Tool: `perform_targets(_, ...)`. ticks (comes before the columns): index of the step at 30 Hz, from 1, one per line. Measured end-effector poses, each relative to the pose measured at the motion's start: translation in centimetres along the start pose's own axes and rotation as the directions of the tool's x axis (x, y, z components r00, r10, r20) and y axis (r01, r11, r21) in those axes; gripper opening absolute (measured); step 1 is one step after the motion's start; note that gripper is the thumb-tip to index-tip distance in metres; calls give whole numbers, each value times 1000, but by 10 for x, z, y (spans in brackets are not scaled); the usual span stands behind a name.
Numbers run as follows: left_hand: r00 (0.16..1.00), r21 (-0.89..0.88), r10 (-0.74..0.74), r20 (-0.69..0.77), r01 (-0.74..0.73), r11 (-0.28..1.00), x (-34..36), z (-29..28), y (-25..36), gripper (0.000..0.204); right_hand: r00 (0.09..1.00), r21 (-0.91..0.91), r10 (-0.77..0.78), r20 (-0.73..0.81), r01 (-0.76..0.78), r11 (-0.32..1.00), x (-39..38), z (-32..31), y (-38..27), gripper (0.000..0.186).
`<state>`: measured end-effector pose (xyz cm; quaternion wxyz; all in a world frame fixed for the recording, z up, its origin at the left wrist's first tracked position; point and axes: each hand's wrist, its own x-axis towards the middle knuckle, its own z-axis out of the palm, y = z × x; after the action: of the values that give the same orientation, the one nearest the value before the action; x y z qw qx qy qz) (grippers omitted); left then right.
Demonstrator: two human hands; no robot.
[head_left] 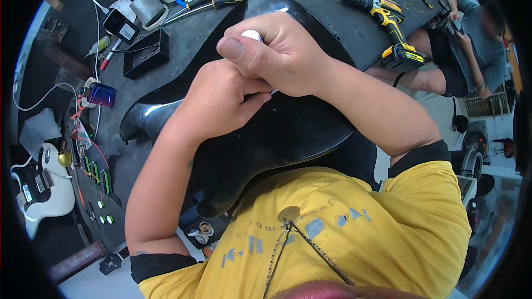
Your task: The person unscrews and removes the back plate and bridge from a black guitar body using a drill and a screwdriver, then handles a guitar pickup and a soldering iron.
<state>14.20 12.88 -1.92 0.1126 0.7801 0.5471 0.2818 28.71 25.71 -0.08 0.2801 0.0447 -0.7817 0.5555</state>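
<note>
A glossy black guitar body (277, 133) lies beneath my hands, its lower part close to my shirt. My right hand (285, 55) is closed round a tool with a white round end (251, 35), thumb bent over beside that end. Just under and left of it, my left hand (221, 99) is closed over the body, its fingers tucked under the right hand. A short bit of pale shaft shows by the left thumb; what that hand grips, and where the tool meets the guitar, are hidden.
A yellow-black drill (393, 27), screwdrivers (221, 1), tape and a black tray (145, 58) crowd the dark bench. A white guitar body (44, 199) and wired parts (91, 169) sit at left. Another person (476, 44) sits at upper right, holding a small object.
</note>
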Motion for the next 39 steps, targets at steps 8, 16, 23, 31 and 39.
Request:
perform_targets(8,935,-176,-267,231,311,934,-3,-36,17,31,992,165,94,84,-107,980,-2,-2,-5,49)
perform_targets(16,985,-233,-59,164,97,968,0,-19,2,22,991,63,126,-40,-123,990,1,-5,7,59)
perform_targets(23,978,-213,-98,182,137,967,-7,-18,-1,26,998,12,58,-16,-58,998,3,0,5,60)
perform_targets(31,984,-208,-94,153,126,970,-3,-17,0,25,993,-7,117,-34,-117,993,10,-3,4,74)
perform_targets(39,996,-235,-46,78,63,970,-3,-13,-1,27,963,71,264,-54,-260,963,18,-4,6,70)
